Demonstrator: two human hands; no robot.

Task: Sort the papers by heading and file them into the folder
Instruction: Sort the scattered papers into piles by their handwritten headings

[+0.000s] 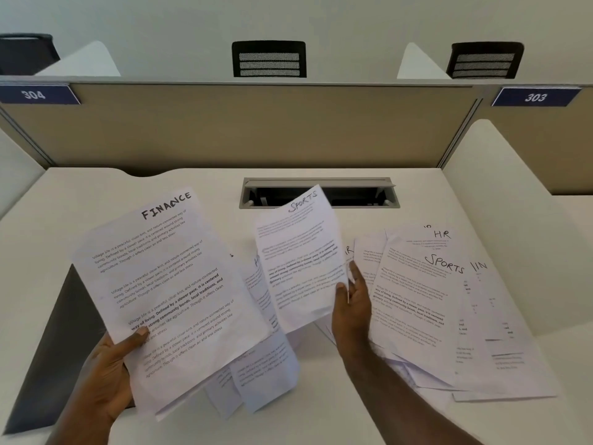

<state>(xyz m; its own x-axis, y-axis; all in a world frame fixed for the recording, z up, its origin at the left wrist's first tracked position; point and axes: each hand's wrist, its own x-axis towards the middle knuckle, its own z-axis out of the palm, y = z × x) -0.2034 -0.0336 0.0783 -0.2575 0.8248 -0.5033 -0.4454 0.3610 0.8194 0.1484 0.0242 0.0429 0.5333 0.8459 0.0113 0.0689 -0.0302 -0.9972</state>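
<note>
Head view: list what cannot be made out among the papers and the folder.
- Dark folder: mostly hidden by the FINANCE sheet in the left hand; open or closed, unclear.
- Sheets under the SPORTS sheet held by the right hand: headings covered, only fragments show.
- Right pile: one heading shows only "IN", overlapped by the sheet above.
- Body text on the far sheets: too small to read.

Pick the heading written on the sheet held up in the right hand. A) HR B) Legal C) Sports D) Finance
C: the right hand pinches the edge of a raised sheet with SPORTS handwritten at its top, while the left hand holds the Finance sheet.
</note>
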